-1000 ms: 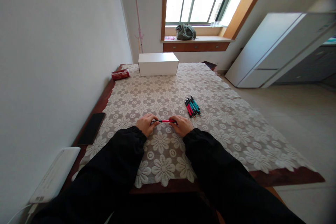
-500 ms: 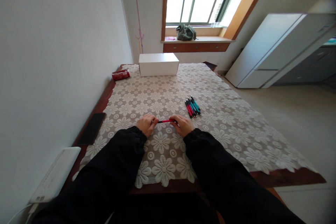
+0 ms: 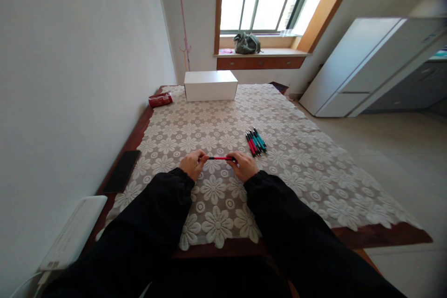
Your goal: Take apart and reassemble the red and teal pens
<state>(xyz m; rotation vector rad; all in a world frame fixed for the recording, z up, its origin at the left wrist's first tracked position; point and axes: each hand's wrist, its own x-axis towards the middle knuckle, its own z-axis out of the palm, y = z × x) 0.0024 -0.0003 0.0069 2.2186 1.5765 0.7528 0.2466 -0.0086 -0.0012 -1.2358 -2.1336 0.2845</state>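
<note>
A: Which way does the red pen (image 3: 219, 158) lie?

B: Crosswise, long axis left to right, level, just above the lace tablecloth (image 3: 307, 181) and nearer the person than the pen bundle (image 3: 256, 141). The left hand (image 3: 192, 164) pinches one end with curled fingers; the right hand (image 3: 244, 165) grips the other end the same way.

A: Room around it?

B: Bare cloth stretches from the hands to the white box (image 3: 210, 85) at the far edge. A black phone (image 3: 122, 171) lies left of the hands on the table's wooden edge.

A: Is the box open?

B: Closed; contents can't be seen.
</note>
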